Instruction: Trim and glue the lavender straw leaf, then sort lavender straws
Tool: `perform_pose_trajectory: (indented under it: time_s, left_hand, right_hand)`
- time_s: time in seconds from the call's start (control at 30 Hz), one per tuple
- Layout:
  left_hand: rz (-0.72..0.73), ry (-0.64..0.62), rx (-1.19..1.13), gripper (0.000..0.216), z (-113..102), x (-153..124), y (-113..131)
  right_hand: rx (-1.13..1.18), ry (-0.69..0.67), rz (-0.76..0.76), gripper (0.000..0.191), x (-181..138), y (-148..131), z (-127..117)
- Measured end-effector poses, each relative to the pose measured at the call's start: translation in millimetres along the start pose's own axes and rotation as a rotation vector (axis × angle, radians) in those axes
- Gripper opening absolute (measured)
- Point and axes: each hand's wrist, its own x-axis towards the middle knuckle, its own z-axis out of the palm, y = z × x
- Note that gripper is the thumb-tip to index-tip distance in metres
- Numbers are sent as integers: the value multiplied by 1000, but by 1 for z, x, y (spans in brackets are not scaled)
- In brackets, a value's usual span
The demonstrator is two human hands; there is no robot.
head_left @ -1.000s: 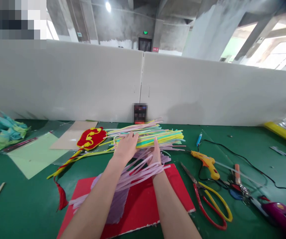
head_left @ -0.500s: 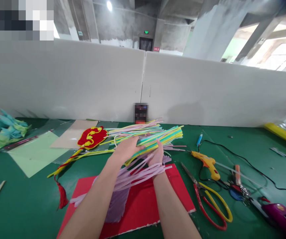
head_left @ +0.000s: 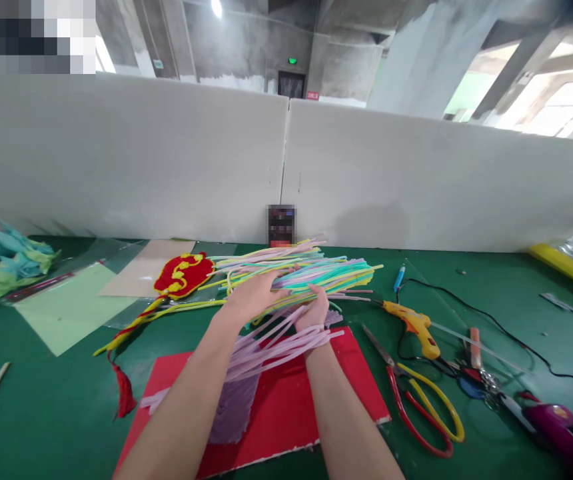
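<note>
A thick bundle of pipe cleaners (head_left: 344, 272) in turquoise, yellow and lilac lies across both my hands above the green table. My left hand (head_left: 252, 295) is closed around its left part, the fingertips partly hidden among the stems. From the near side, my right hand (head_left: 315, 308) grips the same bundle with its thumb on top. Loose lilac pipe cleaners (head_left: 276, 350) pass beneath my left forearm and over my right wrist. Below them, a purple ribbed piece (head_left: 235, 407) rests on a red board (head_left: 291, 417). More pipe cleaners (head_left: 266, 257) lie behind my hands.
Left of the bundle are a red-and-yellow fuzzy ornament (head_left: 179, 277) with a tassel (head_left: 125, 397) and pale green paper (head_left: 69, 310). To the right lie scissors (head_left: 429, 403), a yellow glue gun (head_left: 416, 327) and its black cord (head_left: 491, 327). A white partition (head_left: 166, 160) stands behind.
The bundle has turned in my hands, with more turquoise and lilac stems now on top and its right end reaching slightly farther right. Both hands have stayed nearly in place.
</note>
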Motion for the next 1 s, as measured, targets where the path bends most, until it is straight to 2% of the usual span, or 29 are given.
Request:
perform_pose_trajectory:
  time_s: [0.23,0.43,0.63,0.73,1.0]
  left_hand:
    - [55,-32,-99,53,-3,0,-3]
    - [68,97,32,41,-1,6,0]
    - [77,186,64,37,-1,5,6]
    - [61,191,54,38,-1,6,3]
    - [127,163,-105,33,0,9,-7]
  right_hand:
    - [24,15,-3,34,-2,0,1]
    - [45,30,43,29,3,3,2]
    - [31,41,-18,41,4,7,4]
    - [42,53,-13,45,3,9,3]
    - [107,143,49,27,3,5,4]
